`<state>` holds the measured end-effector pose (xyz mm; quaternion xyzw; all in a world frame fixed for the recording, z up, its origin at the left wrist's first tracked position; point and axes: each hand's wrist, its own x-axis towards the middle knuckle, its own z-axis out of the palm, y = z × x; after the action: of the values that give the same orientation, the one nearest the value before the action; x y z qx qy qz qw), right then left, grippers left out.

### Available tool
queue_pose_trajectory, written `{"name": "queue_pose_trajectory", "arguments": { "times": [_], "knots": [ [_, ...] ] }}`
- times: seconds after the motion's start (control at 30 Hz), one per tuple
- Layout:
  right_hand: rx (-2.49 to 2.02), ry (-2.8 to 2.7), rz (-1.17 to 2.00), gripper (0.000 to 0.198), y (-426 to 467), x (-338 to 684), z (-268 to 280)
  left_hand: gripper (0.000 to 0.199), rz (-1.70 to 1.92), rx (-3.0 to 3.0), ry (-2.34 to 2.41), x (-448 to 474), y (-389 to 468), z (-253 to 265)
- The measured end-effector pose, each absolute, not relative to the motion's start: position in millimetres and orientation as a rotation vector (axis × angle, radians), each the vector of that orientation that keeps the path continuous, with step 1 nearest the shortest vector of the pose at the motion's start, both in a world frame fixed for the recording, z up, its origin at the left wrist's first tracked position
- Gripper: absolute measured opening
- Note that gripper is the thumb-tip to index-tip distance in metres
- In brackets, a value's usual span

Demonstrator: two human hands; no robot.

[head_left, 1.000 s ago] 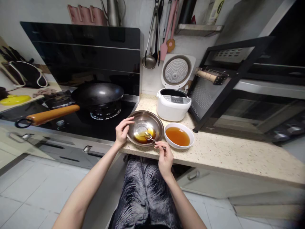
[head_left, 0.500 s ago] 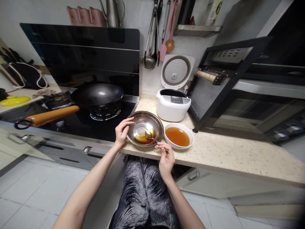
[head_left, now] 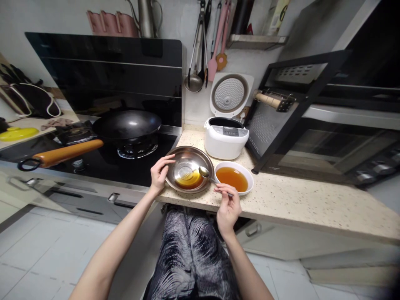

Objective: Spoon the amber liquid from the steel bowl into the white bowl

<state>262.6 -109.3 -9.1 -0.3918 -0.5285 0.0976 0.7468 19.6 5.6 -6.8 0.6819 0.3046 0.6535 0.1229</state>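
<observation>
The left hand (head_left: pixel 158 173), near the counter's (head_left: pixel 300 204) edge, curled loosely at the left rim of the basin (head_left: pixel 183 156), whether gripping or resting I could not tell. By the bowl (head_left: pixel 250 188), the right hand (head_left: pixel 229 209) pinched the spoon (head_left: pixel 203 171), whose head had shifted rightward from above the basin's liquid (head_left: pixel 189 181), suggesting a pause in stirring
</observation>
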Motion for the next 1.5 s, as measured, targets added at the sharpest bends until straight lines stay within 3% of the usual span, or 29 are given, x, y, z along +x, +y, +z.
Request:
{"name": "queue_pose_trajectory", "arguments": {
  "times": [0.57, 0.93, 1.13, 1.5],
  "knots": [
    [-0.936, -1.231, -0.164, 0.015, -109, 320, -10, 0.028, 1.902, 1.985, 0.895, 19, 6, -7],
    [-0.806, -1.693, -0.410, 0.036, -107, 340, -28, 0.029, 1.900, 1.981, 0.933, 20, 5, -6],
    [-0.812, -1.839, -0.519, 0.036, -111, 352, -35, 0.029, 1.902, 1.984, 0.916, 20, 6, -6],
    [-0.906, -1.290, -0.160, 0.017, -123, 318, -14, 0.027, 1.906, 1.978, 0.901, 20, 6, -7]
  ]
}}
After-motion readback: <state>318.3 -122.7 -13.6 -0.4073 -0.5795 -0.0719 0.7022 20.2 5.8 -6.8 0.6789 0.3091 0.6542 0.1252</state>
